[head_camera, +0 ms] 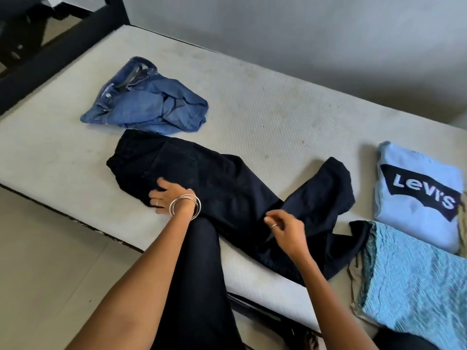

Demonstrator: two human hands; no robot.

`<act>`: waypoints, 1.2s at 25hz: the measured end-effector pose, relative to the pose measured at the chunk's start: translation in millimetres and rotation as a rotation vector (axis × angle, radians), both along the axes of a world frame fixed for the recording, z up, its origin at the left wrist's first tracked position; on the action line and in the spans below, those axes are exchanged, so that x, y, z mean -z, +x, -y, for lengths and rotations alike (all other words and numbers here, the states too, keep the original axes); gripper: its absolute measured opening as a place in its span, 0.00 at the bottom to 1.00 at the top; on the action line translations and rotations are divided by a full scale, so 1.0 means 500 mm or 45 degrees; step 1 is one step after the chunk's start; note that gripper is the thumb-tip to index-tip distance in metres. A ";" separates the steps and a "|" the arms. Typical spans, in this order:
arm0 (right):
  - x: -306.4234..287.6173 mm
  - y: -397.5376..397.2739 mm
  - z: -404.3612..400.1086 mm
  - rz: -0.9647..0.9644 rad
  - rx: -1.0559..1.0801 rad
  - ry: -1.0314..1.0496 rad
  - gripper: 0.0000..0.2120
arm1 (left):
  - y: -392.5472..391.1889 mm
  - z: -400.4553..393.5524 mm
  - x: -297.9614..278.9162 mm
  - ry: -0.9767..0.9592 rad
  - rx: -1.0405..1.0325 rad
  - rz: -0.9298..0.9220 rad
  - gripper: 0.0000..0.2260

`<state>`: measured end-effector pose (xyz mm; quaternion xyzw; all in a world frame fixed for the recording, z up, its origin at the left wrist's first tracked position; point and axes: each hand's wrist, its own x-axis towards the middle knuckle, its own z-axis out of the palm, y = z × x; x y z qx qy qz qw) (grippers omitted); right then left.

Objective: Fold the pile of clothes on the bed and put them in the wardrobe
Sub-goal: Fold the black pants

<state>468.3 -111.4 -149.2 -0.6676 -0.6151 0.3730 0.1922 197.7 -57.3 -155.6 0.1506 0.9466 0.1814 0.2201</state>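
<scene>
Dark navy trousers (222, 188) lie spread across the pale mattress (265, 117), one leg bent back at the right, the other hanging over the near edge. My left hand (166, 195), with bangles on the wrist, rests flat on the trousers' waist end. My right hand (283, 228) hovers just over the leg part with fingers loosely curled, holding nothing that I can see. Crumpled blue jeans (146, 102) sit farther back on the bed. At the right lie a folded light blue Levi's top (417, 198) and a folded turquoise patterned garment (414, 286).
A grey wall (303, 34) runs behind the bed. A black bed frame (75, 39) stands at the far left end. Beige floor tiles (50, 261) lie to the left of the mattress edge. No wardrobe shows.
</scene>
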 end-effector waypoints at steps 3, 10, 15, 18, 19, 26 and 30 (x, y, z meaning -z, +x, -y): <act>0.017 0.106 0.029 0.429 0.781 0.182 0.13 | 0.129 -0.003 -0.011 0.077 0.731 -0.222 0.17; 0.016 0.195 0.104 0.844 0.771 -0.357 0.41 | 0.436 0.020 -0.003 -0.273 1.435 0.566 0.41; -0.006 0.263 0.101 0.626 0.705 -0.161 0.11 | 0.461 0.021 -0.017 -0.140 1.198 0.760 0.24; -0.049 0.311 0.102 -0.153 1.190 0.116 0.09 | 0.441 0.018 -0.060 0.031 1.121 1.104 0.17; -0.070 0.318 0.106 -0.546 1.329 0.230 0.08 | 0.435 0.017 -0.074 0.125 1.137 1.148 0.17; -0.075 0.380 0.148 -1.445 1.993 0.291 0.17 | 0.460 0.028 -0.130 0.700 1.078 1.332 0.19; -0.006 0.436 0.179 -1.013 2.130 0.004 0.17 | 0.506 0.049 -0.082 0.286 1.219 1.052 0.19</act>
